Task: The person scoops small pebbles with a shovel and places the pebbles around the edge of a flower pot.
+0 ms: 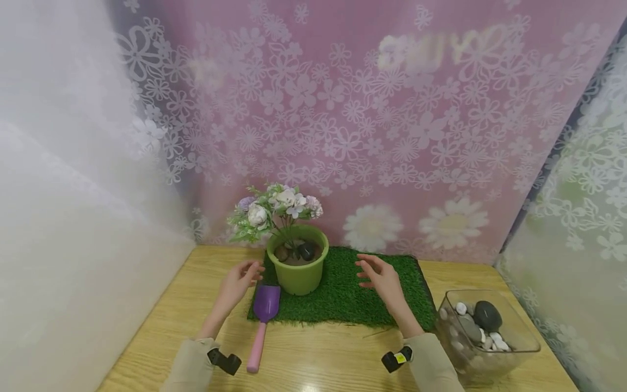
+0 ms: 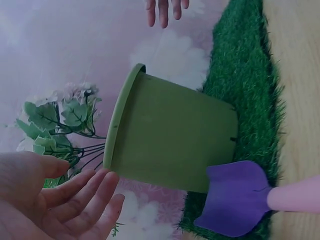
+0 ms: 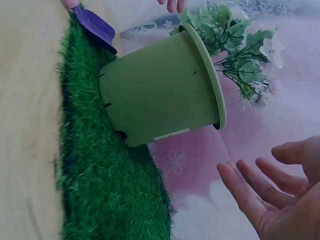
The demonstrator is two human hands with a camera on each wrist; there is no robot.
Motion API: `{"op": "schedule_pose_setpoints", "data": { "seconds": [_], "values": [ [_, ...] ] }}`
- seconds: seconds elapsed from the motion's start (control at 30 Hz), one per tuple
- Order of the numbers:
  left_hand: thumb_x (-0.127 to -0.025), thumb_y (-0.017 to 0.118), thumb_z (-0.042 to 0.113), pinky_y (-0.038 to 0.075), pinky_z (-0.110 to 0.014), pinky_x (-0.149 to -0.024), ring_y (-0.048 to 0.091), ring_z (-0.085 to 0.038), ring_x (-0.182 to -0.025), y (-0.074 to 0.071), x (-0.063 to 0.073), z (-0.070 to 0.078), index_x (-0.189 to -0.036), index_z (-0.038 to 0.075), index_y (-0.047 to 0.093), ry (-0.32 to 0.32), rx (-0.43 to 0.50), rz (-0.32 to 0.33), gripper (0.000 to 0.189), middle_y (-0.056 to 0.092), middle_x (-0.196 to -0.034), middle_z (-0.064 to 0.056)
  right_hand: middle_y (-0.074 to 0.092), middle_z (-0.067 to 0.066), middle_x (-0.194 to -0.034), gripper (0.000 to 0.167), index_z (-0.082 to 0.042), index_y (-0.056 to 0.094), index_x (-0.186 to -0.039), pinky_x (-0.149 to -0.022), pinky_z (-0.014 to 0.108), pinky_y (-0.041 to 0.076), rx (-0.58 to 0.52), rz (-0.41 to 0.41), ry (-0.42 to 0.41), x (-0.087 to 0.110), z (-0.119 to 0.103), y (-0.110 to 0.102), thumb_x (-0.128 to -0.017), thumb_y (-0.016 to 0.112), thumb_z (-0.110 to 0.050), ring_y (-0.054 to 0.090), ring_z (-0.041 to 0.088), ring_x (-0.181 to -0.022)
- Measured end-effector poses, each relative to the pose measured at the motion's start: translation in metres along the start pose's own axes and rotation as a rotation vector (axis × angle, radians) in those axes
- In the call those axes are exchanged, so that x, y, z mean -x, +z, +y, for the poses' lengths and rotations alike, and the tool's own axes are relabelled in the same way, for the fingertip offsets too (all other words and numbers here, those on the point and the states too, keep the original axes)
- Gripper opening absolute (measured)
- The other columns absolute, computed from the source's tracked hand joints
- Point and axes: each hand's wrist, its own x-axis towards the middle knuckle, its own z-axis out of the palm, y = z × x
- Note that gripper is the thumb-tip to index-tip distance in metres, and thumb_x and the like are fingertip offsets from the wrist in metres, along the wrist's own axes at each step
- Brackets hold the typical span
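A green flower pot (image 1: 300, 276) stands upright on an artificial grass mat (image 1: 362, 305), and white and purple flowers (image 1: 286, 201) rise from it. Among the stems lie a black stone (image 1: 306, 250) and a brownish one. Just left of the pot is my left hand (image 1: 240, 279), its relaxed fingers close by the rim in the left wrist view. My right hand (image 1: 382, 279) hovers over the mat, well apart from the pot, palm toward it with fingers loosely bent. Both hands hold nothing. Below the left hand lies a toy-like shovel with a purple scoop (image 2: 235, 200) and pink handle (image 1: 257, 348).
At the right of the wooden table (image 1: 313, 354) stands a clear container (image 1: 514, 348) with white, grey and black stones (image 1: 487, 316). A pink flower-patterned curtain (image 1: 343, 136) hangs behind the table, with pale sheets on both sides.
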Motion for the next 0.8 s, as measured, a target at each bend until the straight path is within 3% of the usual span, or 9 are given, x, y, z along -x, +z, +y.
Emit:
{"op": "schedule_pose_setpoints", "data": {
  "seconds": [0.2,0.37,0.53,0.67,0.8],
  "values": [
    [-0.108,0.050,0.023,0.060,-0.036,-0.080,0.068,-0.040,-0.104,-0.006,-0.020,0.002,-0.131,-0.005,0.061,-0.067,0.031,0.003,0.038,0.068,-0.118,-0.024,0.059,0.027,-0.136,0.040,-0.005,0.056,-0.142,-0.080,0.040,0.060,-0.039,-0.004,0.014,-0.025,-0.005,0.009,-0.106,0.055,-0.023,0.071,0.028,-0.101],
    [-0.109,0.047,0.024,0.056,-0.047,-0.091,0.064,-0.044,-0.115,-0.009,-0.033,0.000,-0.143,-0.007,0.050,-0.136,0.084,-0.052,0.046,0.059,-0.132,-0.032,0.057,0.027,-0.138,0.042,-0.004,0.054,-0.144,-0.080,0.036,0.060,-0.065,-0.037,0.040,-0.044,-0.006,0.019,-0.106,0.055,-0.022,0.071,0.024,-0.098],
    [-0.110,0.045,0.028,0.050,-0.052,-0.101,0.057,-0.046,-0.124,-0.008,-0.043,-0.004,-0.151,-0.006,0.039,-0.211,0.176,-0.113,0.054,0.054,-0.140,-0.032,0.052,0.028,-0.143,0.044,-0.003,0.049,-0.147,-0.085,0.039,0.059,-0.120,-0.109,0.079,-0.059,-0.010,0.032,-0.107,0.052,-0.021,0.068,0.032,-0.106],
    [-0.109,0.045,0.028,0.051,-0.048,-0.100,0.056,-0.045,-0.124,-0.006,-0.050,-0.006,-0.151,-0.008,0.037,-0.229,0.222,-0.128,0.055,0.051,-0.141,-0.033,0.049,0.027,-0.146,0.047,-0.001,0.044,-0.150,-0.092,0.047,0.056,-0.154,-0.140,0.115,-0.066,-0.013,0.045,-0.107,0.052,-0.020,0.062,0.043,-0.115],
    [-0.109,0.048,0.025,0.049,-0.049,-0.102,0.053,-0.048,-0.126,-0.002,-0.056,-0.008,-0.149,-0.011,0.037,-0.225,0.268,-0.133,0.056,0.049,-0.141,-0.036,0.048,0.028,-0.146,0.051,0.003,0.041,-0.151,-0.091,0.044,0.057,-0.168,-0.140,0.144,-0.073,-0.012,0.055,-0.107,0.053,-0.020,0.063,0.042,-0.112]
  ]
}}
